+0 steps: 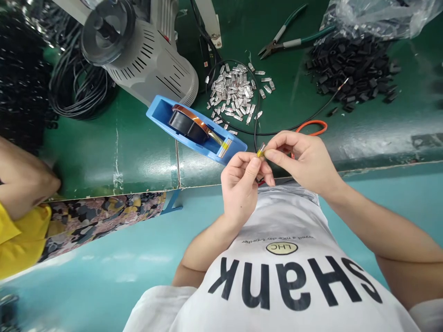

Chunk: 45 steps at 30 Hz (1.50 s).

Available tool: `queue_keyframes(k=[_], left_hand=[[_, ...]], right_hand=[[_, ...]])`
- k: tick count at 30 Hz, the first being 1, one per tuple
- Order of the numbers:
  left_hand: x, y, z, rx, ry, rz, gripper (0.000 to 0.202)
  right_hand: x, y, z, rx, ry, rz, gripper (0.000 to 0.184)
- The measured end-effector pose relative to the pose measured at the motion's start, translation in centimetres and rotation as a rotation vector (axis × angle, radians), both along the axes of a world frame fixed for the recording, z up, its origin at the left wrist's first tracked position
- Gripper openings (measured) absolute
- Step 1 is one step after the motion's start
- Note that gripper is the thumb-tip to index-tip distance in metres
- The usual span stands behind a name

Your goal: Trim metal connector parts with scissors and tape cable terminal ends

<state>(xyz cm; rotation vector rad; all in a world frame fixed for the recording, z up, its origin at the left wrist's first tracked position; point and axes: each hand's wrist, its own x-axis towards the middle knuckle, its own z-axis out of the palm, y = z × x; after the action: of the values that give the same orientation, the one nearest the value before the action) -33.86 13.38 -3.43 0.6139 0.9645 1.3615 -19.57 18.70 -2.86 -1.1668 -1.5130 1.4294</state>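
My left hand (240, 184) and my right hand (304, 159) meet just in front of the green table's edge (138, 184). Both pinch the end of a thin black cable (256, 124), where a small metal connector wrapped in yellow tape (260, 151) shows between the fingertips. The cable loops back over the table past a pile of silver metal shells (233, 94). A blue tape dispenser (194, 127) with an amber tape roll lies just left of my hands.
A grey machine (145, 55) stands at the back left beside coiled black cables (74, 87). Green-handled pliers (287, 39), a heap of black plastic parts (353, 69), a clear bag (377, 16) and an orange band (311, 125) lie to the right. Another person's arm in a yellow sleeve (20, 203) is at left.
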Motion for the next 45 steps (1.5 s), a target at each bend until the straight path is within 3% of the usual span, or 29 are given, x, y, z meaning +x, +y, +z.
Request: queue_keyframes(k=[17, 29, 39, 45], left_hand=[[0.0, 0.1, -0.5, -0.071, -0.087, -0.057, 0.029], [0.3, 0.2, -1.0, -0.109, -0.076, -0.032, 0.033], [-0.3, 0.6, -0.9, -0.099, 0.010, 0.014, 0.030], [-0.3, 0.5, -0.9, -0.025, 0.053, 0.025, 0.024]], right_hand=[[-1.2, -0.8, -1.2, -0.038, 0.275, -0.035, 0.021], [-1.9, -1.2, -1.4, -0.064, 0.289, -0.084, 0.028], [-2.3, -1.6, -1.5, 0.170, 0.197, -0.186, 0.015], [-2.1, -1.5, -1.5, 0.172, 0.187, -0.171, 0.012]])
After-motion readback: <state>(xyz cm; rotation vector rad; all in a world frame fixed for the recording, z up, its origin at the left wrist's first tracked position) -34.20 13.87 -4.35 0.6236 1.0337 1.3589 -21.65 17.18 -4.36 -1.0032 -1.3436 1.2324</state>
